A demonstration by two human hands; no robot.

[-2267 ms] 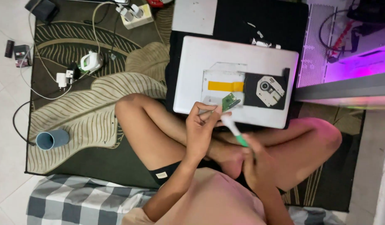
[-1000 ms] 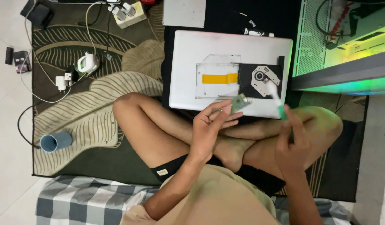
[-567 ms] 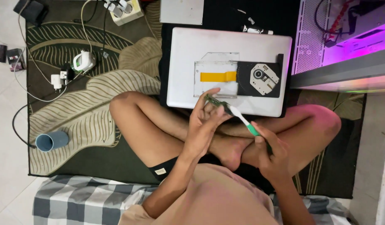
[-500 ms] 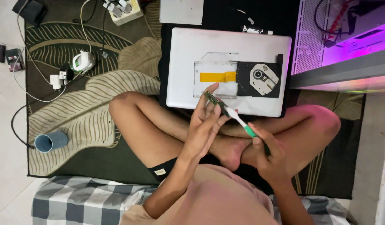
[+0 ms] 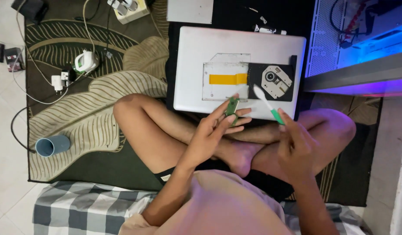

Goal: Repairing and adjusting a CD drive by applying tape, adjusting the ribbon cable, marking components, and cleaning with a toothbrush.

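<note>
A person sits cross-legged on a dark rug [image 5: 96, 130] with a pale leaf pattern, seen from above, and both hands work just below the middle of the frame. The left hand [image 5: 209, 135] pinches a small green circuit board [image 5: 232, 105] between thumb and fingertips, the fingers closed on its lower end so that the board stands up at the near edge of a silver laptop [image 5: 196, 65] lying shut and upside down in the upper middle. The right hand [image 5: 297, 146], a little to the right, grips a toothbrush [image 5: 267, 103] with a green handle and a white head — its fingers wrapped around the handle, the head pointing up and to the left, near the board but apart from it. On the laptop lies a flat optical drive [image 5: 249, 80], part bare metal with a yellow strip, part black with a round hub. At the lower left of the frame a blue cup [image 5: 53, 145] lies on its side on the rug. In the upper left, white chargers [image 5: 85, 62] and cables are scattered — a power strip [image 5: 124, 8] sits at the top edge. A computer case [image 5: 353, 35] glowing blue fills the upper right, and a checked cloth [image 5: 87, 206] lies along the bottom.
</note>
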